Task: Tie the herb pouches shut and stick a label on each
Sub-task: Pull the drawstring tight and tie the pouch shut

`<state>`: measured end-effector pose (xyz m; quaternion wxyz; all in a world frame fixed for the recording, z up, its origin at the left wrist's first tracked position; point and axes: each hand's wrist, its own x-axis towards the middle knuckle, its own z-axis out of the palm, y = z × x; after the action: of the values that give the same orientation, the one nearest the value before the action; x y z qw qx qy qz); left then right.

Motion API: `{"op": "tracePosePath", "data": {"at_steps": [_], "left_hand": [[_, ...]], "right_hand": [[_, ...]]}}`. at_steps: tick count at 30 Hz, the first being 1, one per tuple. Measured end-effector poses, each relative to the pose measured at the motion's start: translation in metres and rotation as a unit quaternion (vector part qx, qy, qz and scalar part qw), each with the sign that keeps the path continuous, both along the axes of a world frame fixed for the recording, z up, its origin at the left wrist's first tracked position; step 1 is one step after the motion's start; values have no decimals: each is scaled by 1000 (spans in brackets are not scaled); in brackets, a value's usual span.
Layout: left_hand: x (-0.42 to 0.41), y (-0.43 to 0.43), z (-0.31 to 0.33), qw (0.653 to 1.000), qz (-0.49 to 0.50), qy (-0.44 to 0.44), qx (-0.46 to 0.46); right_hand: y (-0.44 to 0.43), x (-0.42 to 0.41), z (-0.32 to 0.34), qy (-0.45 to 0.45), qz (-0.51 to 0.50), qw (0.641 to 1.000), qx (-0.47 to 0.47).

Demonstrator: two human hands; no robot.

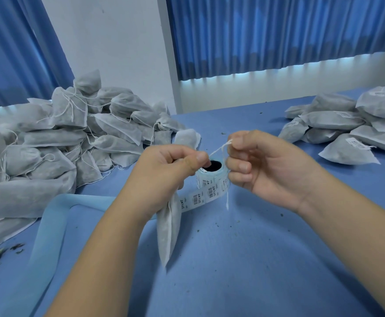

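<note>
Blue desk (232,259), blue curtains behind. Above the desk hangs 1 grey herb pouch (168,227), its neck wrapped by the left hand (164,170). It looks soft, light and limp, so the gathered neck seems the surest hold. The right hand (262,165) pinches the thin white drawstring (219,149) taut. A label roll (212,179) stands just behind, with the untied pile (61,138) to the left and the labelled pile (347,124) to the right.

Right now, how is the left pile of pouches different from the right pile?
The left pile is bigger and higher; the right pile is smaller and flatter. Loose strings hang all over the left pile; few show on the right pile. Several pouches in the right pile carry white labels; I see none on the left pile. Both are grey-white fabric pouches on the blue table.
</note>
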<state>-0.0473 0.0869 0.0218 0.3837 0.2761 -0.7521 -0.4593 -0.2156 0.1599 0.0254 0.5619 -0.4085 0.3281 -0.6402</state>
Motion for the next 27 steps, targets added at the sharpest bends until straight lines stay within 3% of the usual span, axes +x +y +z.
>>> {"op": "tracePosePath", "data": {"at_steps": [5, 9, 14, 20, 24, 27], "left_hand": [[-3, 1, -2, 999, -21, -23, 6], [-2, -1, -1, 1000, -2, 11, 12], [1, -3, -1, 996, 62, -18, -60], [0, 3, -2, 997, 6, -74, -29], [-5, 6, -5, 995, -16, -78, -51], [-7, 6, -6, 995, -17, -83, -50]], "right_hand": [[-2, 10, -4, -79, 11, 997, -16], [-1, 2, 0, -97, 62, 993, 34], [2, -12, 3, 27, 138, 984, 108], [-2, -18, -4, 138, 38, 986, 87], [-1, -16, -7, 277, 5, 959, 52], [1, -14, -5, 330, 11, 943, 29]]}}
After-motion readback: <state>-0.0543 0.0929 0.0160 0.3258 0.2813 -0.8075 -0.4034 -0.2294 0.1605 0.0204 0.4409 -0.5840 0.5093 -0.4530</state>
